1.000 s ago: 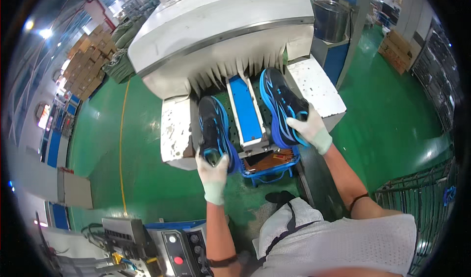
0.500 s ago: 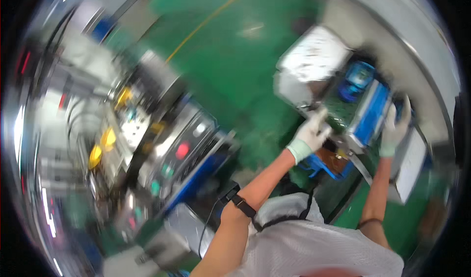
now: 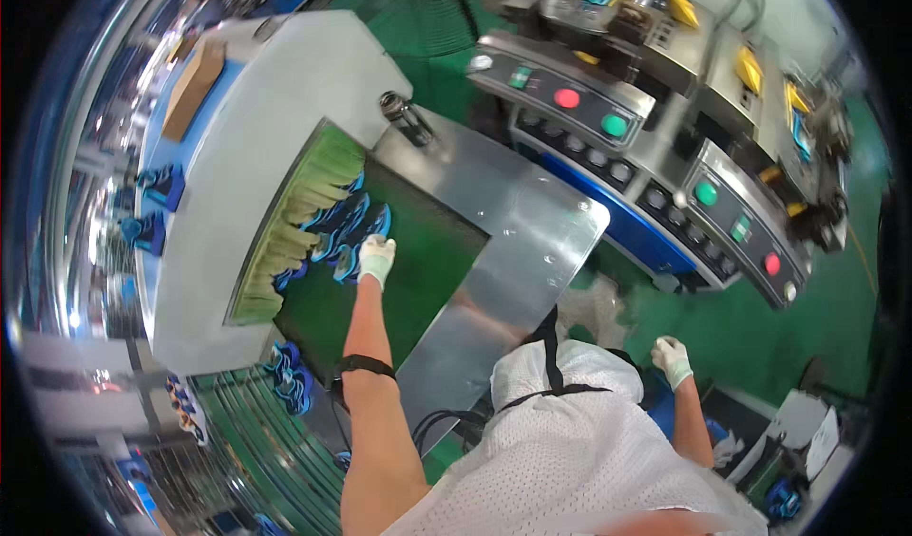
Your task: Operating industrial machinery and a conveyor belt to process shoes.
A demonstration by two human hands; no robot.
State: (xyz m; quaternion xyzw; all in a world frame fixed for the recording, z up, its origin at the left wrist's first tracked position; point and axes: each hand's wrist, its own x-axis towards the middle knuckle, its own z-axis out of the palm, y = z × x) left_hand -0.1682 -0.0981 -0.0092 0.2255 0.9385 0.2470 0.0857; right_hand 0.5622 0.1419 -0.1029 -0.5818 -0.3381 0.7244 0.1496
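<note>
My gloved left hand (image 3: 377,257) reaches onto a dark green surface, its fingers closed on the near end of a blue and black shoe upper (image 3: 348,263). Beside it, more blue shoe uppers (image 3: 334,221) lie against a fringe of pale green strips (image 3: 285,215), which partly hides some of them. Away to the right, my gloved right hand (image 3: 673,359) hangs low beside my body. Its fingers are curled in, and nothing shows in them.
A metal ledge (image 3: 503,251) borders the green surface. Ahead and right stands a machine with buttoned control panels (image 3: 570,99). A wire rack (image 3: 247,432) is at lower left, a floor fan (image 3: 418,14) at the back. White boxes (image 3: 803,417) stand at lower right.
The view has swung from the boxes and blue items to the green surface. My left hand has come onto a shoe upper; my right hand has left the blue items and now hangs low, curled.
</note>
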